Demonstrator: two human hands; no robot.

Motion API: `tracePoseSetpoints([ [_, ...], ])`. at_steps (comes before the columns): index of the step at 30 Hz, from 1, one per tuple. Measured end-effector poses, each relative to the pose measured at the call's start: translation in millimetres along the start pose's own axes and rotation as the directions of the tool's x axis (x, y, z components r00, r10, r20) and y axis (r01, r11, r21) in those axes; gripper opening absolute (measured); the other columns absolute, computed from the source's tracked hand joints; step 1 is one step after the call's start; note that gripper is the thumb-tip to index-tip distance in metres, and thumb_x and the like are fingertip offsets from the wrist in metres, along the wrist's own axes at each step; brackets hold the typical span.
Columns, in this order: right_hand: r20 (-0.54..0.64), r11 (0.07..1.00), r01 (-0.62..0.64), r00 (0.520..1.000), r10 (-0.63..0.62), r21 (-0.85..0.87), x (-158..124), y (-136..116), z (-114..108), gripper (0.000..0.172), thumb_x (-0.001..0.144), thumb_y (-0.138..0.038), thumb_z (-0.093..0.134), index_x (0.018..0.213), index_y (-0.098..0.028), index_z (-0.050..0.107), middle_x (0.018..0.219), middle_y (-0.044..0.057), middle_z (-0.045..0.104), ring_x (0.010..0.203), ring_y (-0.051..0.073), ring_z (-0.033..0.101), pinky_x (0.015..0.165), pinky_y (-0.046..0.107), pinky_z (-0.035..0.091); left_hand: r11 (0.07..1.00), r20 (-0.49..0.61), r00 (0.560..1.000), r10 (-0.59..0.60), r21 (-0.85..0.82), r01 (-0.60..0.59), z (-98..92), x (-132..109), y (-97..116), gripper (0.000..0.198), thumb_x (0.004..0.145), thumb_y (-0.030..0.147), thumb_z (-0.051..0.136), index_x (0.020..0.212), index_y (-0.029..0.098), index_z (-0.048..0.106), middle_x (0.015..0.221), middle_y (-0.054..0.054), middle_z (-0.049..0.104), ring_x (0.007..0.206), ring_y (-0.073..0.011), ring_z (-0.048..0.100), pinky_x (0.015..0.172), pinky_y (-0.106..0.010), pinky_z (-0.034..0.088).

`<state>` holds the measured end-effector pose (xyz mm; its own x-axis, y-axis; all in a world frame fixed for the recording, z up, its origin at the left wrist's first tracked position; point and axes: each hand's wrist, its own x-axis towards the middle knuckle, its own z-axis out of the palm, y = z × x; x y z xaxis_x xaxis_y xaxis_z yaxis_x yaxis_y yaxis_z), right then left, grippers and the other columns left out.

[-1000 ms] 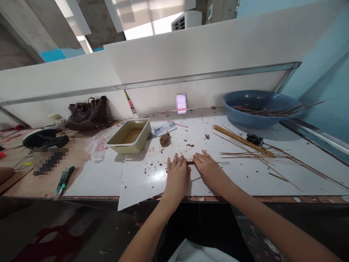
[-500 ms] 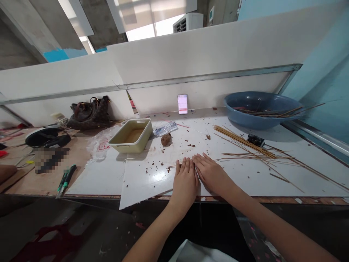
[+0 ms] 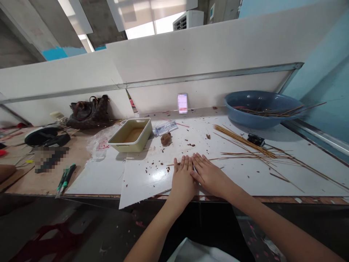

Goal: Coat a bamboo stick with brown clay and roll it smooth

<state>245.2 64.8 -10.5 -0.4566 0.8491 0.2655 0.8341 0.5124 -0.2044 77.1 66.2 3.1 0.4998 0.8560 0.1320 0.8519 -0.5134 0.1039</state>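
My left hand (image 3: pixel 184 179) lies flat, palm down, on the white board, its fingers stretched away from me. Beside it and touching it, my right hand (image 3: pixel 211 177) is also flat, with its thumb resting against the left hand. Beneath the fingers runs a thin brown stick (image 3: pixel 170 165), whose ends show at both sides; the palms hide its middle. Ahead and to the left sits a rough brown lump (image 3: pixel 165 139), clay-like, with dark crumbs scattered around it. To the right lies a bundle of thin tan sticks (image 3: pixel 240 138), with loose ones across it.
A pale green tray (image 3: pixel 128 148) stands left of the lump, beside a clear plastic bag (image 3: pixel 102 143). A blue basin (image 3: pixel 253 122) holding sticks is at the back right. A phone (image 3: pixel 182 103) leans on the partition. Green-handled cutters (image 3: pixel 66 179) and a handbag (image 3: pixel 89 114) are farther left.
Both hands have slid slightly forward over the stick, staying flat. My right thumb now shows against the left hand. The lump, tray and stick bundle have stayed put.
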Motion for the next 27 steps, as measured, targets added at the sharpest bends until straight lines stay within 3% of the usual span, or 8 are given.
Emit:
tracePoseSetpoints([
  [7,-0.002,0.999,0.039,0.999,-0.039,0.017,-21.1,-6.4,-0.3,0.075,0.114,-0.057,0.034,0.167,-0.004,0.038,0.168,0.025,0.041,0.160,0.035,0.038,0.130,0.058,0.037,0.999,-0.015,0.999,0.052,-0.005,-0.052,3.2,-26.1,1.9,0.077,0.094,0.020,0.048,0.168,0.004,0.035,0.174,-0.018,0.034,0.165,-0.0316,0.028,0.137,-0.062,0.013],
  [16,0.068,1.000,-0.007,0.998,0.009,-0.023,11.4,7.6,-2.6,0.076,0.114,-0.057,0.030,0.164,-0.001,0.042,0.166,0.029,0.043,0.159,0.037,0.041,0.130,0.059,0.036,0.999,0.064,0.997,-0.035,0.032,0.033,-5.4,14.5,-5.4,0.066,0.100,0.021,0.044,0.164,0.004,0.042,0.170,-0.021,0.041,0.163,-0.0346,0.034,0.136,-0.062,0.018],
  [23,-0.013,0.998,0.058,0.998,-0.059,-0.011,-26.3,-7.8,0.9,0.082,0.112,-0.062,0.035,0.167,-0.002,0.037,0.170,0.027,0.037,0.161,0.036,0.037,0.130,0.058,0.037,0.996,-0.078,0.995,0.069,0.067,-0.064,12.5,-30.0,-3.9,0.064,0.104,0.022,0.042,0.166,0.006,0.039,0.171,-0.019,0.040,0.163,-0.0296,0.033,0.136,-0.054,0.023],
  [27,0.019,0.999,0.044,0.999,-0.044,-0.009,-16.8,-1.7,2.6,0.082,0.112,-0.062,0.033,0.167,0.000,0.037,0.169,0.028,0.038,0.161,0.037,0.037,0.130,0.058,0.036,0.998,-0.074,0.997,0.032,0.052,-0.028,12.6,-18.6,-6.2,0.059,0.108,0.024,0.038,0.164,0.005,0.043,0.169,-0.019,0.044,0.162,-0.0294,0.036,0.137,-0.053,0.023],
])
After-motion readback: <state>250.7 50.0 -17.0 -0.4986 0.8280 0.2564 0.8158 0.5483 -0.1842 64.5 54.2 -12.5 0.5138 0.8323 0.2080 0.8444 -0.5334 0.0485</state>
